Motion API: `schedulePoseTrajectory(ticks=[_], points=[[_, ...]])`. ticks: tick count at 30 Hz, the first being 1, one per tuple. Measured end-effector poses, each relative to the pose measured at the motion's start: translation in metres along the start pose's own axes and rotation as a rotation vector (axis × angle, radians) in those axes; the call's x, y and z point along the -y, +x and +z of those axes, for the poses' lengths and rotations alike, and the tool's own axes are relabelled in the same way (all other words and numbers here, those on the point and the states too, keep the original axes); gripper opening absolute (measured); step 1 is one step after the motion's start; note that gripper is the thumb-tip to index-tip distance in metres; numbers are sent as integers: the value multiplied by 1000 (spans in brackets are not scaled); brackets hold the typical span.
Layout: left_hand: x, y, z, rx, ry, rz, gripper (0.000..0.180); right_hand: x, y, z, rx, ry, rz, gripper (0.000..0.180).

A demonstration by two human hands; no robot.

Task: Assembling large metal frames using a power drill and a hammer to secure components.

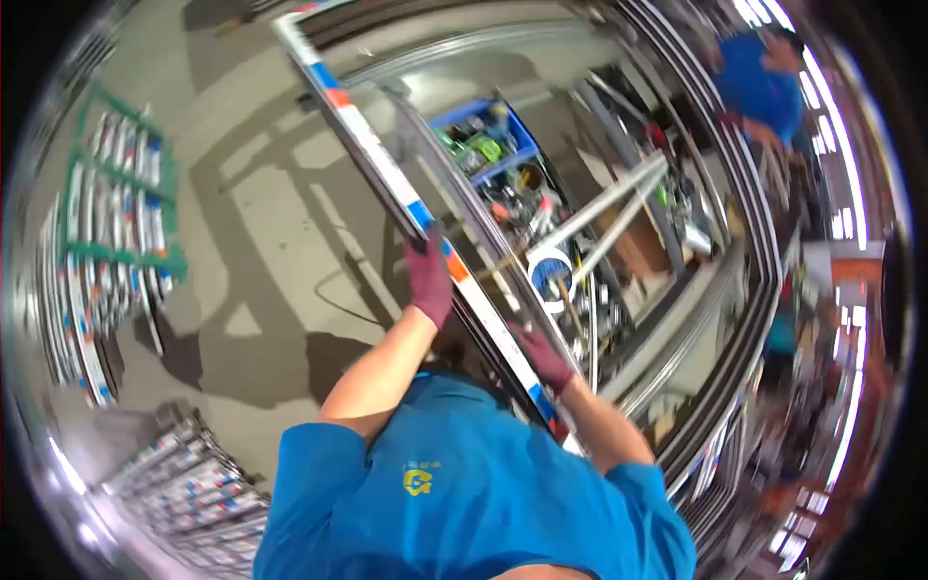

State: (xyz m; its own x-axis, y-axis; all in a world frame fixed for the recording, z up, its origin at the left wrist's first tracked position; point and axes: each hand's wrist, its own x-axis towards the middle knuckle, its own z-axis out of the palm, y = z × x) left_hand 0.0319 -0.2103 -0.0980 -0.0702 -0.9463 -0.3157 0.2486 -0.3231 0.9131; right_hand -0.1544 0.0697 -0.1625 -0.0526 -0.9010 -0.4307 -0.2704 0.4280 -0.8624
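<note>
A long metal frame [372, 145] runs slantwise from the far left down to my body. Its near bar carries white, blue and orange film. On the bar's left edge my left hand [428, 282], in a maroon glove, is closed, with the fingertips against the side of the bar. My right hand [545, 360], gloved alike, grips the same bar's right side lower down, close to my torso. Parts of the fingers of both hands are hidden by the bar or blurred.
Right of the bar are a blue bin [530, 137] of small parts, a white round-ended piece [551, 275] and a cardboard box [638, 237]. Green racks [121, 188] of profiles stand left, more stacked profiles [193, 483] lower left. A person in blue [759, 87] is far right.
</note>
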Motion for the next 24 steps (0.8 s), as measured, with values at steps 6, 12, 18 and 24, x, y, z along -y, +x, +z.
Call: schedulePoseTrajectory(ticks=[6, 12, 18, 24], points=[[-3, 23, -19, -16, -163, -147, 64, 141, 22, -3, 48, 324, 120, 51], [-31, 15, -25, 115, -121, -285, 77, 30, 22, -41, -184, 372, 174, 51], [-18, 27, -58, 70, 167, 22, 91, -208, -49, -161, -927, -504, 983, 54], [-12, 43, -107, 402, 1002, 626, 117, -293, -116, -151, -618, -402, 1017, 53]])
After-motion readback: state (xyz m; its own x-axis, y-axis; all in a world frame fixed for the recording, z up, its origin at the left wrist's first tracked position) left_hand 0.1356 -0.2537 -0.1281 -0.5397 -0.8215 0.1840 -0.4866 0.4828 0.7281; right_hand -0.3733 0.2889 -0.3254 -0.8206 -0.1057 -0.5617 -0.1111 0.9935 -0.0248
